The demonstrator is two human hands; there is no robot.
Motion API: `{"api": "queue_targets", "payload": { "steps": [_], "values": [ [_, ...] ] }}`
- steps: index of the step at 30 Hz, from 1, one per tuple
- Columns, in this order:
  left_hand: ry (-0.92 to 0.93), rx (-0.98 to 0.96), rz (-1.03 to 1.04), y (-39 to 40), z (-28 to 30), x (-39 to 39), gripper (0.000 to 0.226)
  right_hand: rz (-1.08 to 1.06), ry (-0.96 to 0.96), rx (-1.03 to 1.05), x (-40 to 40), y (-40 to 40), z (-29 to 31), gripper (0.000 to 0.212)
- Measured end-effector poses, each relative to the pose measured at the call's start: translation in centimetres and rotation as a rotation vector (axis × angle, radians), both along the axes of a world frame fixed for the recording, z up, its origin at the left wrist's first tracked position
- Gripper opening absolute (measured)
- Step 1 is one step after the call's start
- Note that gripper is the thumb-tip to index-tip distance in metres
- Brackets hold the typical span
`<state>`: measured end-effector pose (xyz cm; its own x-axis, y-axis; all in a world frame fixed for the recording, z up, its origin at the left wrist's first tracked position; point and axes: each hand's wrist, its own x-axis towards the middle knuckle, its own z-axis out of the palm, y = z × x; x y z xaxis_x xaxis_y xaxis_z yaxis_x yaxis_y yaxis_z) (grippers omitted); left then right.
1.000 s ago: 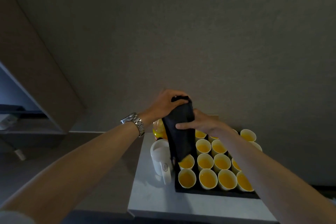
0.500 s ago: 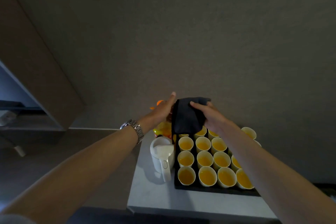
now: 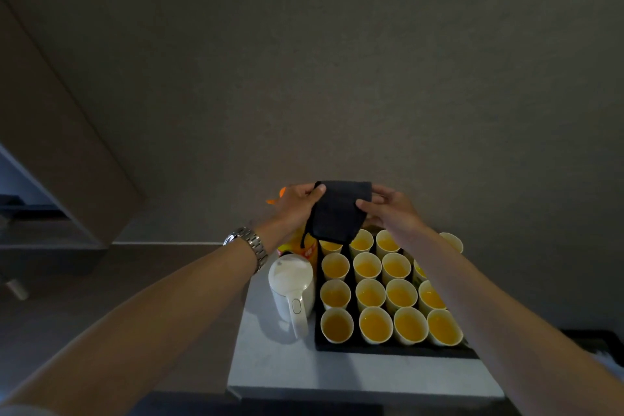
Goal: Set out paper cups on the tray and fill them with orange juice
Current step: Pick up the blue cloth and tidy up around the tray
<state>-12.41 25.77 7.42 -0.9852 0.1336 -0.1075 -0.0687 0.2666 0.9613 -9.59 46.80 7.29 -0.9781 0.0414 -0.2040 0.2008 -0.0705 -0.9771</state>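
Left hand and right hand grip a dark cloth above juice-filled paper cups.

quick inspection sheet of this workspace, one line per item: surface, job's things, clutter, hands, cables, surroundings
surface: pale tabletop, bare at its near edge
job's things: black tray holds rows of paper cups, each visible one with orange juice in it; juice bottle stands behind the kettle, mostly hidden
clutter: white kettle beside the tray's left edge; dark cloth held above the far cups
hands: left hand and right hand each grip a side of the cloth; a wristwatch on the left wrist
cables: nothing seen
surroundings: plain grey wall; wooden panel at left
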Motion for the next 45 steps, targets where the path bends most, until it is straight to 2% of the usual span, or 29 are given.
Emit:
{"api": "queue_targets", "payload": {
  "steps": [3, 7, 11, 15, 19, 23, 26, 31, 35, 40, 43, 45],
  "values": [
    [0.017, -0.009, 0.078, 0.5, 0.0, 0.1, 0.020, -0.078, 0.027, 0.093, 0.0, 0.6, 0.2, 0.033],
    [-0.002, 0.051, 0.090, 0.6, 0.0, -0.1, 0.039, -0.172, 0.076, 0.250, -0.2, 1.2, 0.3, 0.026],
    [0.054, 0.020, -0.075, 0.4, 0.0, 0.2, 0.033, -0.286, 0.158, 0.393, 0.1, 1.7, 0.4, 0.046],
    [0.104, -0.066, -0.131, 0.7, -0.5, 0.5, 0.041, -0.196, 0.199, 0.423, 0.3, 2.4, 0.2, 0.051],
    [0.238, -0.240, -0.086, 0.9, -0.8, 0.7, 0.030, -0.123, 0.240, 0.482, 0.4, 3.1, 0.4, 0.057],
    [0.288, -0.307, -0.091, 1.4, -0.7, 1.1, 0.014, -0.077, 0.300, 0.682, 0.9, 3.2, 0.6, 0.033],
    [0.292, -0.326, -0.128, 1.7, -0.3, 1.4, 0.010, -0.072, 0.337, 0.754, 1.1, 3.3, 0.9, 0.014],
    [0.104, -0.163, -0.198, 1.7, -0.2, 1.6, 0.009, -0.005, 0.246, 0.660, 1.3, 3.3, 1.0, 0.016],
    [-0.022, 0.010, -0.120, 2.3, -0.5, 2.4, 0.011, 0.022, 0.193, 0.627, 1.4, 2.3, 0.2, 0.019],
    [-0.227, 0.258, -0.073, 1.7, -1.2, 3.8, 0.037, -0.047, 0.002, 0.334, 1.8, 1.1, -1.4, 0.018],
    [-0.270, 0.305, -0.096, 0.6, -2.1, 4.6, 0.045, -0.055, -0.120, 0.096, 2.6, 0.7, -2.2, 0.014],
    [-0.283, 0.314, -0.074, -0.3, -3.1, 5.1, 0.049, -0.013, -0.165, 0.010, 3.4, 0.4, -2.8, 0.016]
  ]
}}
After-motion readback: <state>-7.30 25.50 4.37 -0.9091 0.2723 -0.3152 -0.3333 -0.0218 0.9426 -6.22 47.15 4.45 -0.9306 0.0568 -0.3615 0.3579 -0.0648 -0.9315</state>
